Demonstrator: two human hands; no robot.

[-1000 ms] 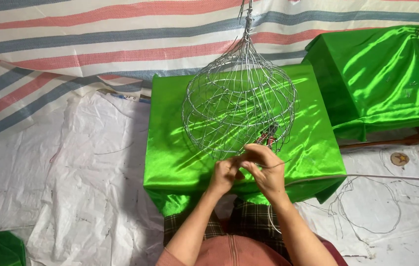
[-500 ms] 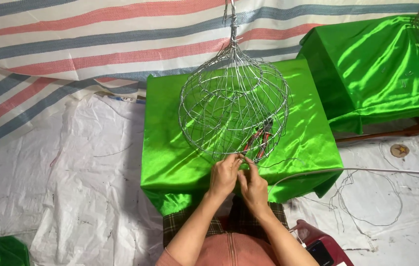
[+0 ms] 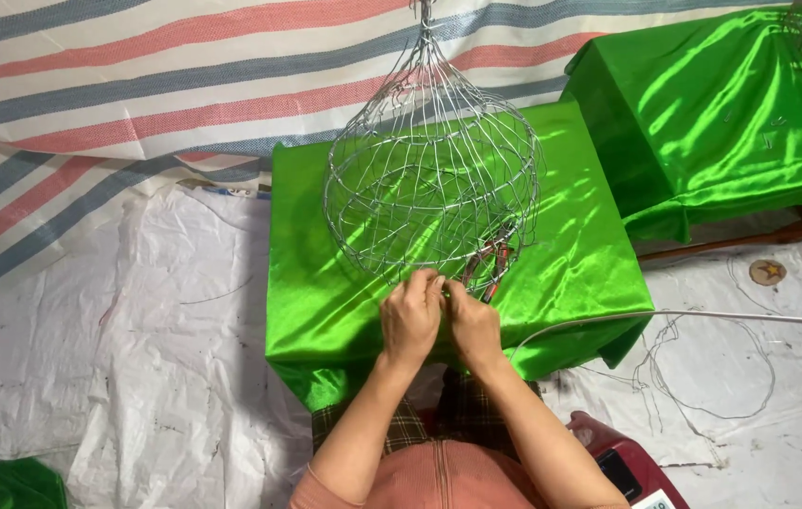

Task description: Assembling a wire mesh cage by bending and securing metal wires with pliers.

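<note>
Both hands meet at the bottom rim of a round wire frame (image 3: 431, 179), which hangs by its narrow top from above and sits just over a green satin-covered box (image 3: 326, 283). The left hand (image 3: 410, 319) is closed, fingers pinched on the lowest wires; the right hand (image 3: 473, 325) is closed too, pressed against the left, its fingertips on the same spot (what exactly they pinch is hidden by the knuckles). Red-handled pliers (image 3: 493, 264) lie on the box just behind the frame's lower right side, seen through the wires. A long straight wire (image 3: 703, 316) runs from near the right wrist off to the right edge. Loose wire loops (image 3: 712, 377) lie on the white sheet (image 3: 90, 358) to the right, well apart from the hands. A second green-covered box (image 3: 721, 113) stands at the upper right, and a striped tarp (image 3: 137, 66) hangs behind. A small round wooden disc (image 3: 767, 272) lies on the sheet below that box
</note>
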